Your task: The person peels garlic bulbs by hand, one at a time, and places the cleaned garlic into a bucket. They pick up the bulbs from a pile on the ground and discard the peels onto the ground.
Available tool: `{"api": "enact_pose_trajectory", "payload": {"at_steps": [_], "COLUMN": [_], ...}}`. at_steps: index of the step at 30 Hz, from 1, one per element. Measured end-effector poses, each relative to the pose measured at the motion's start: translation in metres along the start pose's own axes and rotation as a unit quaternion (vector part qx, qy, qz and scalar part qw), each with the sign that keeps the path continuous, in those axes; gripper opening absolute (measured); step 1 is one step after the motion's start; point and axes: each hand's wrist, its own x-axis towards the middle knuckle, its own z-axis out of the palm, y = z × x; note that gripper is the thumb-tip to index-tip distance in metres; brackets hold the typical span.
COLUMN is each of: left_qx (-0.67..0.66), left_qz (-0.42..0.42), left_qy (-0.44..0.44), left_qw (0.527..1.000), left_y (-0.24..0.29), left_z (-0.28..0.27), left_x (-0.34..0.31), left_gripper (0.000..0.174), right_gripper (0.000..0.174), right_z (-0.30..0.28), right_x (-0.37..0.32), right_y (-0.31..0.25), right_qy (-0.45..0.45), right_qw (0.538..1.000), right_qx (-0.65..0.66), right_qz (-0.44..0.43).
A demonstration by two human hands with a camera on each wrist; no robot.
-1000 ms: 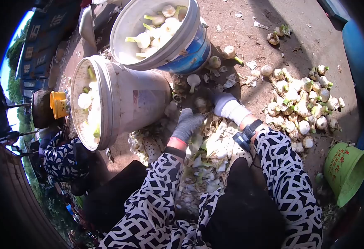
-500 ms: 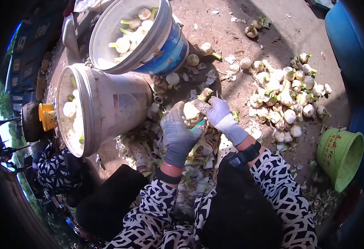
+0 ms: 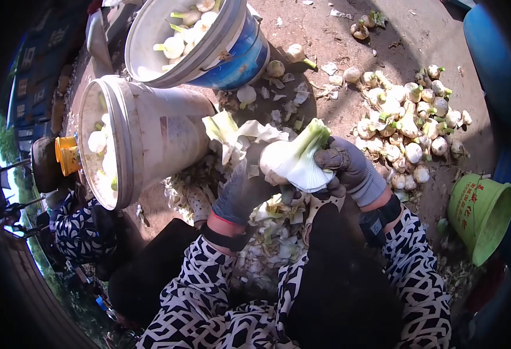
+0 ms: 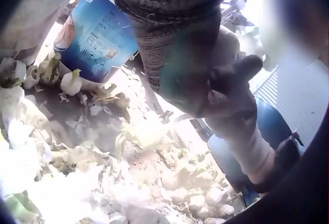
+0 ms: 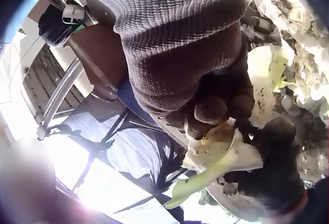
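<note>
A pale garlic bulb [image 3: 290, 160] with a thick green-white stem is tilted above the lap in the head view. My gloved right hand [image 3: 351, 168] grips it at the stem side. My gloved left hand [image 3: 241, 192], blurred, is beside and below the bulb; its finger contact is unclear. Loose wide leaves [image 3: 229, 134] spread behind the left hand. In the left wrist view the left hand [image 4: 187, 70] is in dark shade. In the right wrist view a curved pale leaf [image 5: 221, 170] shows under the right hand [image 5: 190, 85], whose fingers are curled.
Tilted white bucket [image 3: 174, 136] and blue bucket [image 3: 232, 67] hold bulbs. A heap of unpeeled bulbs [image 3: 407, 125] lies right, above a green bucket [image 3: 471, 203]. Peelings [image 3: 267, 247] cover the ground between the legs. Another person [image 3: 84, 235] is at far left.
Both hands came up from the ground with a bulb. The bulb now shows a clean white-green stem, with leaves spread out at its left. My right hand has moved right.
</note>
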Motion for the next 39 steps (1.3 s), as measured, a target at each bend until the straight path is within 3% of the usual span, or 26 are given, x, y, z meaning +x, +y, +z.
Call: {"api": "enact_pose_trajectory", "payload": {"at_steps": [2, 3, 5, 8, 10, 11, 12, 13, 15, 17, 19, 20, 21, 23, 24, 25, 26, 27, 28, 29, 31, 32, 33, 34, 37, 39], "left_qx": [0.040, -0.167, 0.043, 0.036, -0.190, 0.264, 0.055, -0.158, -0.159, -0.157, 0.077, -0.156, -0.294, -0.636, -0.632, -0.496, -0.532, -0.568, -0.293, 0.009, -0.084, -0.213, -0.338, -0.179, -0.243, -0.224], "left_qz": [-0.048, -0.276, -0.311, -0.217, -0.166, 0.013, -0.040, -0.089, -0.102, -0.115, 0.069, -0.069, -0.110, -0.125, -0.149, -0.145, -0.143, -0.140, -0.108, -0.062, -0.102, -0.084, -0.066, -0.053, -0.022, -0.049], "left_qy": [-0.006, 0.076, 0.232, 0.239, 0.168, 0.154, 0.207, 0.250, 0.219, 0.196, 0.161, 0.149, 0.153, 0.019, 0.148, 0.195, 0.180, 0.164, 0.145, 0.110, 0.120, 0.101, 0.079, 0.105, 0.124, 0.133], "left_qw": [0.998, 0.944, 0.921, 0.946, 0.953, 0.952, 0.976, 0.951, 0.957, 0.961, 0.982, 0.974, 0.937, 0.761, 0.746, 0.834, 0.815, 0.794, 0.939, 0.992, 0.984, 0.968, 0.935, 0.977, 0.962, 0.964], "left_y": [-0.007, -0.020, -0.003, 0.005, 0.040, 0.039, 0.042, 0.043, 0.039, 0.033, 0.027, 0.037, 0.050, 0.036, 0.047, 0.047, 0.045, 0.044, 0.046, 0.051, 0.063, 0.051, 0.054, 0.066, 0.058, 0.087], "left_z": [-0.009, -0.010, -0.023, -0.023, 0.000, 0.015, 0.027, 0.033, 0.027, 0.015, 0.000, -0.002, -0.005, -0.027, -0.022, -0.027, -0.032, -0.036, -0.038, -0.038, -0.032, -0.028, -0.028, -0.026, -0.026, -0.036], "left_x": [0.005, 0.014, 0.001, -0.028, -0.029, -0.037, -0.031, -0.026, -0.022, -0.019, -0.015, -0.013, -0.013, -0.007, -0.005, -0.003, -0.004, -0.004, -0.002, 0.001, -0.001, -0.006, -0.002, 0.001, -0.003, -0.002], "left_gripper": [0.034, 0.032, 0.030, 0.036, 0.041, 0.039, 0.036, 0.033, 0.029, 0.024, 0.021, 0.023, 0.021, 0.049, 0.055, 0.054, 0.050, 0.047, 0.047, 0.047, 0.054, 0.056, 0.058, 0.060, 0.060, 0.063], "right_gripper": [0.032, 0.033, 0.034, 0.030, 0.029, 0.029, 0.032, 0.034, 0.038, 0.039, 0.043, 0.043, 0.043, 0.045, 0.047, 0.050, 0.051, 0.053, 0.055, 0.057, 0.052, 0.052, 0.039, 0.027, 0.024, 0.023], "right_z": [0.002, 0.003, -0.010, -0.014, -0.002, -0.001, 0.011, 0.022, 0.015, -0.008, -0.013, -0.022, -0.029, -0.027, -0.018, -0.007, -0.009, 0.003, 0.023, 0.029, 0.043, 0.048, 0.053, 0.054, 0.052, 0.042], "right_x": [-0.002, -0.003, 0.007, 0.013, 0.020, 0.023, 0.021, 0.019, 0.013, 0.003, -0.017, -0.024, -0.031, -0.052, -0.061, -0.073, -0.076, -0.074, -0.061, -0.054, -0.039, -0.029, -0.018, -0.014, -0.009, -0.011], "right_y": [0.003, 0.003, 0.009, 0.017, 0.024, 0.036, 0.035, 0.034, 0.038, 0.023, 0.000, -0.001, 0.000, -0.003, -0.006, -0.009, -0.017, -0.030, -0.034, -0.017, -0.019, -0.020, -0.021, -0.020, -0.026, -0.026], "right_qy": [-0.009, -0.019, -0.066, -0.048, 0.004, -0.007, -0.016, -0.024, 0.019, -0.030, 0.015, 0.005, -0.006, 0.058, 0.054, 0.149, 0.108, 0.065, -0.012, 0.021, 0.120, 0.123, 0.115, 0.106, 0.131, 0.205], "right_qw": [1.000, 0.999, 0.991, 0.997, 0.977, 0.991, 0.995, 0.997, 1.000, 0.994, 0.989, 0.989, 0.988, 0.981, 0.966, 0.972, 0.992, 0.960, 0.801, 0.671, 0.746, 0.745, 0.806, 0.857, 0.922, 0.933], "right_qx": [0.022, 0.041, 0.113, 0.032, -0.214, -0.119, -0.094, -0.070, 0.007, 0.108, 0.145, 0.146, 0.147, 0.165, 0.231, 0.128, -0.068, -0.260, -0.592, -0.738, -0.655, -0.655, -0.579, -0.493, -0.352, -0.293], "right_qz": [0.015, 0.026, 0.037, 0.056, 0.008, 0.052, 0.020, -0.011, 0.010, 0.002, -0.017, -0.037, -0.057, -0.086, -0.104, -0.128, -0.022, 0.082, 0.088, 0.068, 0.007, 0.008, -0.048, -0.103, -0.090, -0.036]}}
